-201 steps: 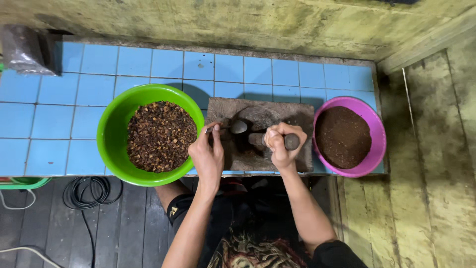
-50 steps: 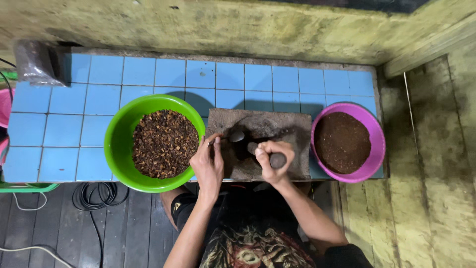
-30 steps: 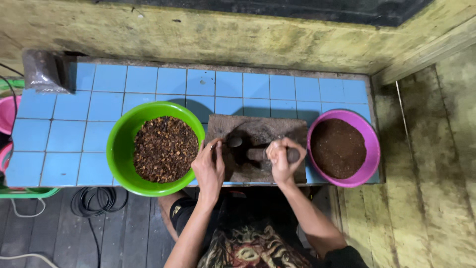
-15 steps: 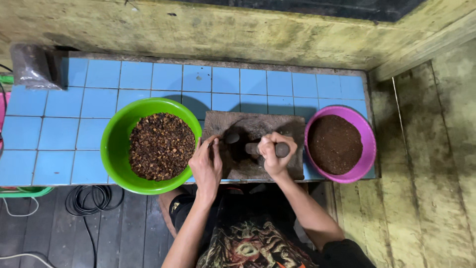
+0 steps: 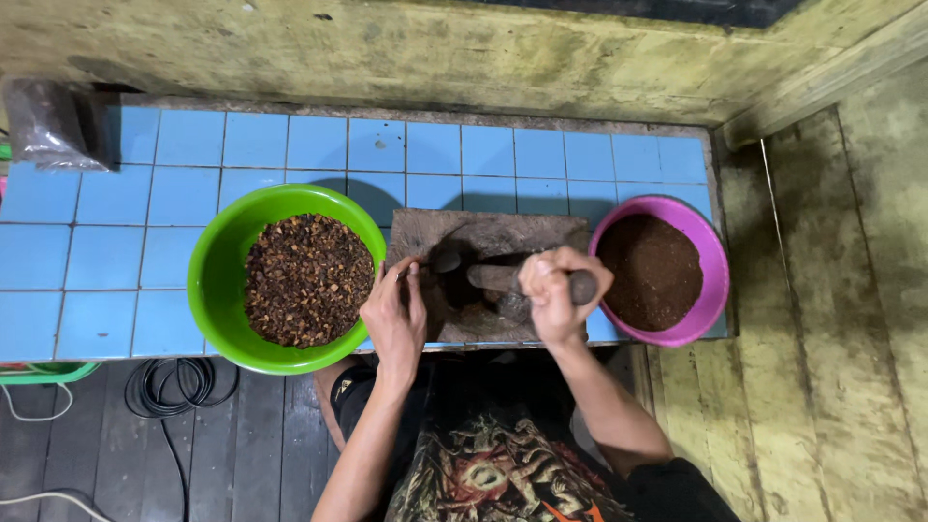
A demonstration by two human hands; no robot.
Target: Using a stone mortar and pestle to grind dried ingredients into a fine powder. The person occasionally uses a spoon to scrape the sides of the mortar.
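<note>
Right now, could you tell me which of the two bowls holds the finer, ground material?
The pink bowl, beside the right hand; the green bowl holds coarse brown pieces.

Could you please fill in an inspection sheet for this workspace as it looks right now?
Surface: blue tiled counter, worn at the back edge.
Job's things: stone slab with stone roller; green bowl of coarse brown bits; pink bowl of fine dark powder.
Clutter: plastic bag at the far left corner.
Hands: right hand wraps the roller; left hand holds a spoon on the slab.
Cables: black coil and white lead on the floor.
Surroundings: stained wall, wooden planks.
</note>
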